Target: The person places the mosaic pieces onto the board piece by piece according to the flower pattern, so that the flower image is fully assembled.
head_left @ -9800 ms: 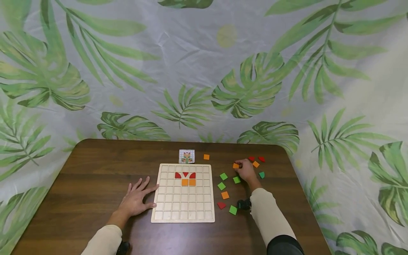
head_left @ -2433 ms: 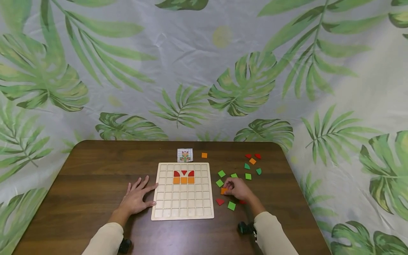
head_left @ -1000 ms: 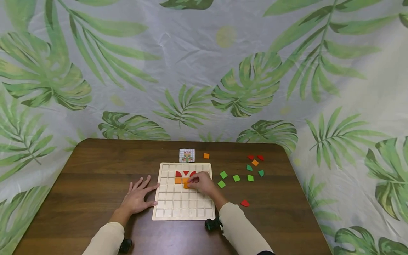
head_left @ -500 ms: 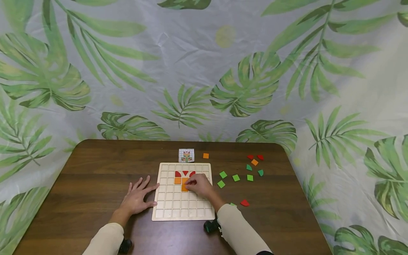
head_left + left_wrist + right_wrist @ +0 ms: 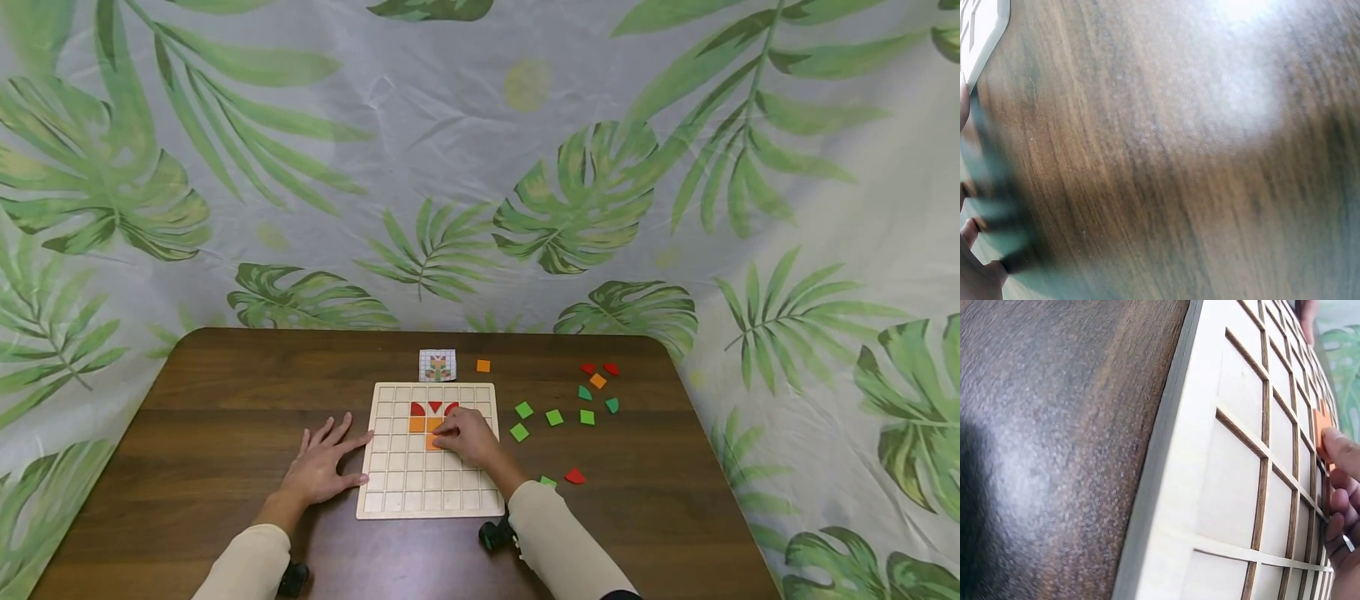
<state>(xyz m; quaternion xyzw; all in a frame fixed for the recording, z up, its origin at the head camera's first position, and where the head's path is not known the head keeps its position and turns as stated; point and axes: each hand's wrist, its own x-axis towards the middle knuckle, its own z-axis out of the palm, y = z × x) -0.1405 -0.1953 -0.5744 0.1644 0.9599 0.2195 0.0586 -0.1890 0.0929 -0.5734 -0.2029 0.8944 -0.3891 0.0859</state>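
The pale wooden grid board (image 5: pixel 390 483) lies on the table. My left hand (image 5: pixel 315 471) rests spread out at its left edge, with index finger and thumb against the rim. With thumb and fingers, my right hand (image 5: pixel 471 435) pinches an orange square tile (image 5: pixel 432 442) at a cell below the middle of the orange row. In the right wrist view the thumb lies on the orange tile (image 5: pixel 1322 434). Above it on the board are a red quarter-round tile (image 5: pixel 417 409), a red triangle tile (image 5: pixel 435 407) and another red tile, partly hidden by the hand.
A small printed pattern card (image 5: pixel 437 365) lies behind the board, with a loose orange tile (image 5: pixel 483 366) beside it. To the right are several green square tiles (image 5: pixel 553 417), red pieces (image 5: pixel 574 476) and dark green pieces (image 5: pixel 584 392). One green tile is half covered by the right sleeve.
My right hand has taken an orange tile from the table at the right and brought it left onto the board, where it has settled slightly. The orange row grew from two to three tiles earlier.
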